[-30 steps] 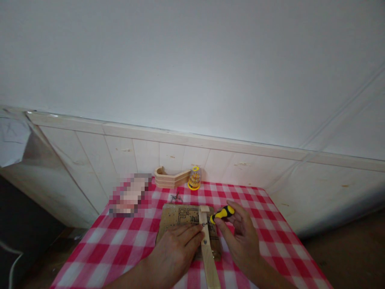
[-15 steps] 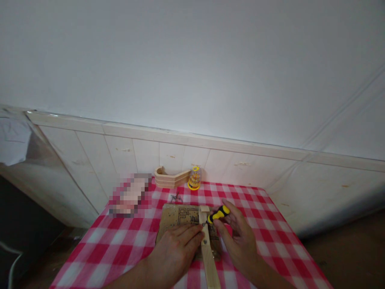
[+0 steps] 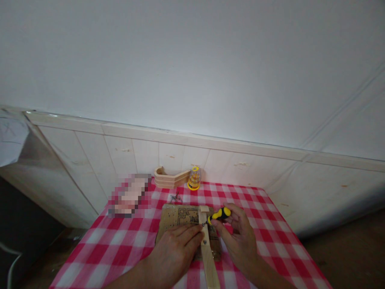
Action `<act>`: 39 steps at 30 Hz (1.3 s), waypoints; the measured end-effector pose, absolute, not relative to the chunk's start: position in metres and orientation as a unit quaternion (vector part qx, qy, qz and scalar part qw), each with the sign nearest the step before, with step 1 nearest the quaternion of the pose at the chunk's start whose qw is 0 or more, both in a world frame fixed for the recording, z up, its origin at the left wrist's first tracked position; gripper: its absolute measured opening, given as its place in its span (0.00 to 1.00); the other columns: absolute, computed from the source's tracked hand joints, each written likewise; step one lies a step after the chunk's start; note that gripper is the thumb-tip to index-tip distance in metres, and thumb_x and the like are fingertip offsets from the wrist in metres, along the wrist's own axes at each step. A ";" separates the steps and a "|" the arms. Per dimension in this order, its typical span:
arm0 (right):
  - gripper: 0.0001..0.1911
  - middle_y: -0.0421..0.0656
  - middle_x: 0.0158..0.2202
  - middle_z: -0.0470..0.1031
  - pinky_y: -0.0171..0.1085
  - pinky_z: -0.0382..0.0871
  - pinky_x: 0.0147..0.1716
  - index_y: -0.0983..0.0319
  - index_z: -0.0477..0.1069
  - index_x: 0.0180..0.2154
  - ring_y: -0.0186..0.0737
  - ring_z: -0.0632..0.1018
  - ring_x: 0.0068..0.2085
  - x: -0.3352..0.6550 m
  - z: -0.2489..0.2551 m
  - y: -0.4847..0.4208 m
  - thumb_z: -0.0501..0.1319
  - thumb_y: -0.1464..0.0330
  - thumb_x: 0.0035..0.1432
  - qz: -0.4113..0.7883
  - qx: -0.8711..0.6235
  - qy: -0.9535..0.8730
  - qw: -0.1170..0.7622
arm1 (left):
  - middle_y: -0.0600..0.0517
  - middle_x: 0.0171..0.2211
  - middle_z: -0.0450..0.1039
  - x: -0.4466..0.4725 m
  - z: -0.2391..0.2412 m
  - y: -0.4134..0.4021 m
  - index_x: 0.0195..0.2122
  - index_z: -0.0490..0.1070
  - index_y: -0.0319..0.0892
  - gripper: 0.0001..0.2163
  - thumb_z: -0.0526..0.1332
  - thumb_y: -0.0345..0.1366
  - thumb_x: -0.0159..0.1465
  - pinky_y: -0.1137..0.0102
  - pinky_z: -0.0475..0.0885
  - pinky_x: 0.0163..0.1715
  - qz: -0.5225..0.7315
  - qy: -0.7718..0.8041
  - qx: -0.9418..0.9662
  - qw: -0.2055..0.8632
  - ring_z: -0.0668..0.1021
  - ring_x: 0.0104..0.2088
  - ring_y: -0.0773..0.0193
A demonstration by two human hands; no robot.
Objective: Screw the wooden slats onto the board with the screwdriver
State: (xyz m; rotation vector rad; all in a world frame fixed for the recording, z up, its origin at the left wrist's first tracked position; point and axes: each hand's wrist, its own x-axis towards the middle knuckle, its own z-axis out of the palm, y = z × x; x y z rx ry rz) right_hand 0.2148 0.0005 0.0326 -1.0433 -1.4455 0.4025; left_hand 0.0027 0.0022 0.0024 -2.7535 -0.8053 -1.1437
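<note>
Wooden strip [image 3: 209,261] lies over brown board [image 3: 171,216] on surface [image 3: 285,257], long axis pointing away from person, between hands. Left hand [image 3: 174,249] nearer: fingers together, flat, tips touching strip. Right hand [image 3: 240,237]: fingers pinching screwdriver [image 3: 221,214], slanted down-left toward strip's far part.

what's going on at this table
A person's right hand has a yellow-and-black screwdriver in its grip, its tip at the farther screw on a wooden strip. The left hand rests over the brown board beneath, fingertips at the strip. A second screw sits nearer the person. Small dark metal pieces lie beyond the board on the checked tablecloth.
</note>
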 end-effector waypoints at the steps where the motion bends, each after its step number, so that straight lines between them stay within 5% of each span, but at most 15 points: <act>1: 0.19 0.42 0.39 0.85 0.36 0.86 0.36 0.54 0.75 0.51 0.42 0.88 0.36 0.215 0.033 0.001 0.72 0.70 0.58 0.178 -0.450 -0.626 0.612 | 0.45 0.50 0.82 0.003 0.002 0.002 0.54 0.73 0.39 0.15 0.52 0.25 0.71 0.62 0.83 0.46 -0.369 -0.262 -0.891 0.028 0.85 0.46 0.56; 29: 0.27 0.50 0.50 0.83 0.41 0.85 0.43 0.55 0.69 0.62 0.46 0.87 0.43 0.217 0.032 -0.017 0.66 0.74 0.63 0.119 -0.398 -0.727 0.546 | 0.43 0.51 0.81 0.002 0.004 0.001 0.55 0.73 0.38 0.15 0.53 0.25 0.71 0.66 0.81 0.51 -0.370 -0.256 -0.893 0.024 0.85 0.47 0.59; 39: 0.25 0.48 0.46 0.85 0.42 0.86 0.42 0.54 0.71 0.59 0.48 0.88 0.42 0.216 0.031 -0.015 0.68 0.73 0.62 0.089 -0.416 -0.719 0.550 | 0.44 0.50 0.82 0.002 0.006 0.002 0.55 0.73 0.38 0.13 0.52 0.27 0.74 0.64 0.82 0.48 -0.372 -0.253 -0.893 0.019 0.85 0.46 0.58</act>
